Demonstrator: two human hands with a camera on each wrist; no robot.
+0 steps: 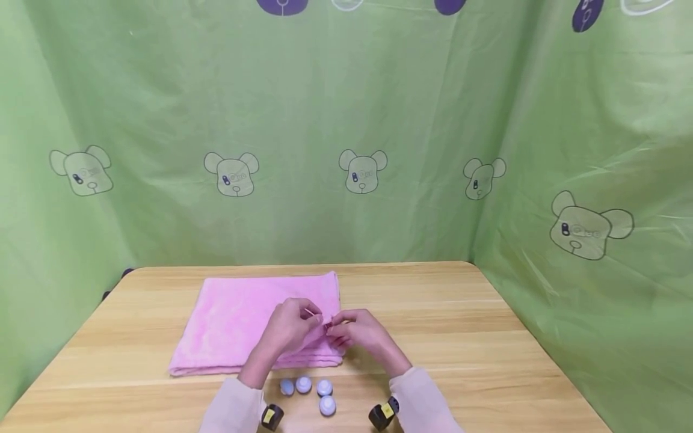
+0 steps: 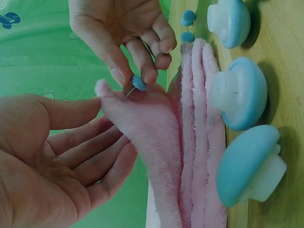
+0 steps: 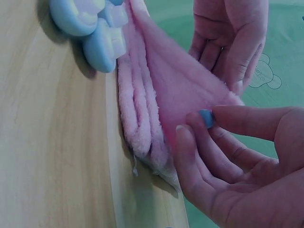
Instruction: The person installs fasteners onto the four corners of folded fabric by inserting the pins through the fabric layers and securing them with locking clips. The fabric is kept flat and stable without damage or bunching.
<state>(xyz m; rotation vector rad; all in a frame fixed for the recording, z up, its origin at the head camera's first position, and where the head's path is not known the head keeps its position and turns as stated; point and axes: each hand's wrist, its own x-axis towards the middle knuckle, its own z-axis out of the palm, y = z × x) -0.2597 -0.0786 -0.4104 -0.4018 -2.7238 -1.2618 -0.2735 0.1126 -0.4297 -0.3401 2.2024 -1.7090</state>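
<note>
A folded pink plush cloth (image 1: 238,319) lies on the table, its near right corner lifted. My left hand (image 1: 289,328) pinches that corner between thumb and fingers. Facing it, my right hand (image 1: 363,331) pinches a blue-headed pin (image 2: 139,83) by its head. In the left wrist view the pin's thin metal shaft meets the raised fabric near the corner. The right wrist view shows the blue head between thumb and fingertip, with the shaft hidden. Several blue-and-white mushroom-shaped fasteners (image 1: 303,385) sit on the table in front of the cloth, below my hands.
The wooden table (image 1: 433,300) extends to both sides of the cloth. Behind and beside it hangs a green curtain (image 1: 303,120) printed with bear faces. Two small blue discs (image 2: 188,16) show past the folded edge in the left wrist view. Both wrists carry black camera mounts (image 1: 382,414).
</note>
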